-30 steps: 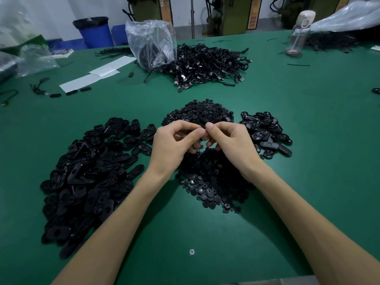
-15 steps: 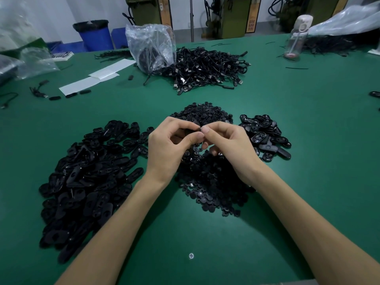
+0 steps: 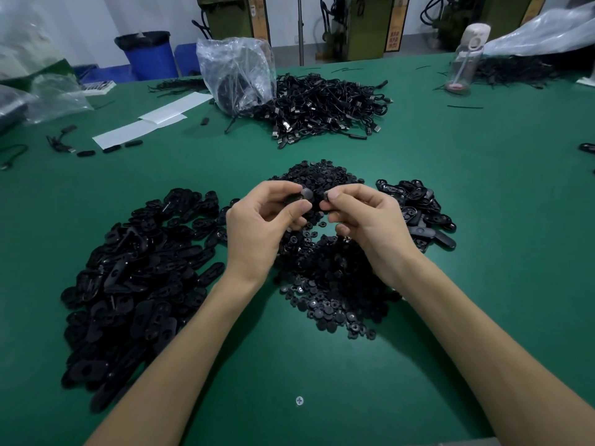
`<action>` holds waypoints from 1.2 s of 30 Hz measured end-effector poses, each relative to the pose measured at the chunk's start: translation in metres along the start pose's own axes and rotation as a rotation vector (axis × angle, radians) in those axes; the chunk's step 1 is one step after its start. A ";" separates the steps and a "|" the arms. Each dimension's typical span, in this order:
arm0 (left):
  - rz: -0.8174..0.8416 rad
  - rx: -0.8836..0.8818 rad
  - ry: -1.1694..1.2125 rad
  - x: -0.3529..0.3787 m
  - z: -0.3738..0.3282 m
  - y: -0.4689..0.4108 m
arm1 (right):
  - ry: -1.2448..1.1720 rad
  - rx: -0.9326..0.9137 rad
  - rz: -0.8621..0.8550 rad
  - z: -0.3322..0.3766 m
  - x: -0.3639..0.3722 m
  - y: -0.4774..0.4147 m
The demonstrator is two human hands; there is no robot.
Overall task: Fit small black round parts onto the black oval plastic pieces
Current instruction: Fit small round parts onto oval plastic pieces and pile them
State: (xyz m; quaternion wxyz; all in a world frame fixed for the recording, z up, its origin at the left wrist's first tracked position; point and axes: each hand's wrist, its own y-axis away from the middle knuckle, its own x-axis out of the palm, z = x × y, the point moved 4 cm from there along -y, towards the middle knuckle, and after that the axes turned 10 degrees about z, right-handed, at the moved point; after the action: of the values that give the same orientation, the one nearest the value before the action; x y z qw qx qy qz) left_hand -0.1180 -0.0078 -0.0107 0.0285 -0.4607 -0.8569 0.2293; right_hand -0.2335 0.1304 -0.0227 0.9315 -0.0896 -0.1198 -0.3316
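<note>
My left hand point(image 3: 257, 230) pinches a black oval plastic piece point(image 3: 301, 195) between thumb and fingers, above the middle of the table. A small gap away, my right hand point(image 3: 367, 217) pinches a small black round part point(image 3: 325, 197) at its fingertips. Under both hands lies a heap of small round parts point(image 3: 335, 281). A large pile of oval pieces point(image 3: 138, 272) spreads to the left. A smaller pile of oval pieces point(image 3: 418, 207) lies to the right.
On the green table point(image 3: 483, 220), a heap of black cables point(image 3: 322, 107) and a clear plastic bag point(image 3: 238, 72) sit at the back. White paper sheets point(image 3: 151, 123) lie back left, a bottle point(image 3: 463, 59) back right. A screw head point(image 3: 299, 401) shows near the front edge.
My hands were pressed together at the fingertips; now they have drawn slightly apart, the left keeping the oval piece and the right a round part.
</note>
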 end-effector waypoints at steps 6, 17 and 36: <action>0.006 0.003 0.009 0.001 -0.002 0.001 | 0.045 -0.021 0.021 0.000 -0.002 -0.001; 0.017 -0.004 -0.022 0.002 0.000 0.001 | 0.043 -0.018 0.017 -0.001 -0.002 -0.002; -0.014 -0.191 0.365 -0.002 0.012 -0.002 | 0.023 -0.015 0.072 -0.001 0.000 -0.002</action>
State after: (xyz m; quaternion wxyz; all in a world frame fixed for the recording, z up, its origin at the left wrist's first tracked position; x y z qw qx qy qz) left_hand -0.1217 -0.0150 -0.0203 0.1411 -0.4892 -0.8587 0.0593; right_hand -0.2343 0.1287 -0.0238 0.9434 -0.0970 -0.1032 -0.2999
